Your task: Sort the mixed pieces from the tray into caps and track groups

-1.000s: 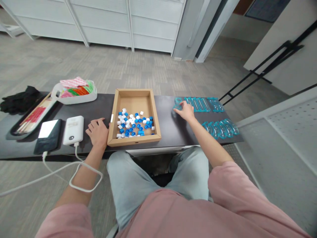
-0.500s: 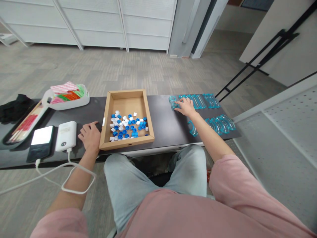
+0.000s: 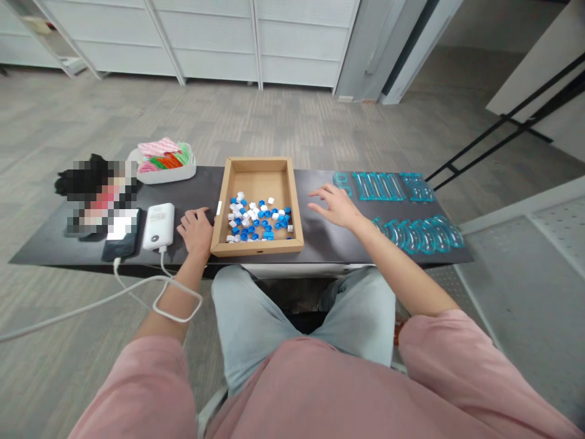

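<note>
My right hand [image 3: 337, 207] hovers over the dark table with fingers apart and nothing in them. It is between the cardboard box and the clear teal plastic pieces. Small square teal pieces [image 3: 342, 182] lie just beyond it, beside a row of straight teal pieces [image 3: 378, 186]. Curved teal pieces [image 3: 419, 235] lie in a row nearer the front edge, partly behind my forearm. My left hand [image 3: 196, 230] rests on the table against the left side of the cardboard box [image 3: 258, 249], fingers spread and holding nothing. Inside the box are many small blue and white pieces [image 3: 256, 218].
Left of the box lie a white power bank [image 3: 158, 227] with a white cable [image 3: 91, 314] and a phone [image 3: 121, 235]. Behind them stands a white basket [image 3: 167, 175] of colourful items. A black cloth [image 3: 91, 177] is at the far left, partly pixelated.
My right hand has drawn back from the small square teal pieces toward the box and lifted off them. My left hand stays beside the box. The camera view has shifted left.
</note>
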The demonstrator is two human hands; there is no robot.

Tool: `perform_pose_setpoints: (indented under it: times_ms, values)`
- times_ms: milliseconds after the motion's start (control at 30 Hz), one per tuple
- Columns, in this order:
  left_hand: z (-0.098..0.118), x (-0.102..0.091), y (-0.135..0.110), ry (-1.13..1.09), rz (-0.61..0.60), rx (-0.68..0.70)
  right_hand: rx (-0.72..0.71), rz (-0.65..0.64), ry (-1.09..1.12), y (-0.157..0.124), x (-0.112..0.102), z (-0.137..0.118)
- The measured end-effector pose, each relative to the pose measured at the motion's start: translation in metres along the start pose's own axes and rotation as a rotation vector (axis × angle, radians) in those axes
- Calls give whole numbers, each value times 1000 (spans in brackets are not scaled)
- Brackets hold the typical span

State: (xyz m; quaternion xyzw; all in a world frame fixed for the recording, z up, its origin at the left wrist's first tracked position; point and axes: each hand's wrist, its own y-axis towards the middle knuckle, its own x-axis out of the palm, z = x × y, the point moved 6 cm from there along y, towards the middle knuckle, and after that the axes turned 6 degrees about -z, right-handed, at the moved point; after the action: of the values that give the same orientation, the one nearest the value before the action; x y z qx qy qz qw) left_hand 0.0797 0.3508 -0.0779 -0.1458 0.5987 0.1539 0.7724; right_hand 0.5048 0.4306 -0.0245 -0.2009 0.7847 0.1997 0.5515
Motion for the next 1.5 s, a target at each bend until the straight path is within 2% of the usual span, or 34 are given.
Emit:
perform_pose_setpoints:
  times_ms: [133, 267, 433, 667, 933, 1133, 1267, 1400, 1500]
  values:
    - [2, -4, -1, -67, -2, 9, -85, -81, -18, 23, 24, -64]
    - [4, -4, -1, -73, 8, 3, -37, -194, -119, 51, 50, -92]
    - [5, -1, 0, -25, 48, -15, 47, -222, -23, 63, 66, -94]
    - [-9, -2, 8, -135, 64, -41, 31, -192, 96, 47, 80, -101]
    - [-16, -7, 0, -42, -30, 200, -3, -187, -74, 37, 80, -116]
    - [-17, -9, -4, -53, -50, 194, -12, -271, -181, 39, 76, -128]
    - [-15, -11, -6, -69, -72, 186, -42, -270, -193, 42, 74, -132]
    - [-14, -14, -8, -75, -72, 175, -64, -147, 74, 40, 66, -123]
    - [-13, -15, -9, -76, -67, 181, -43, 20, 381, 24, 55, -97]
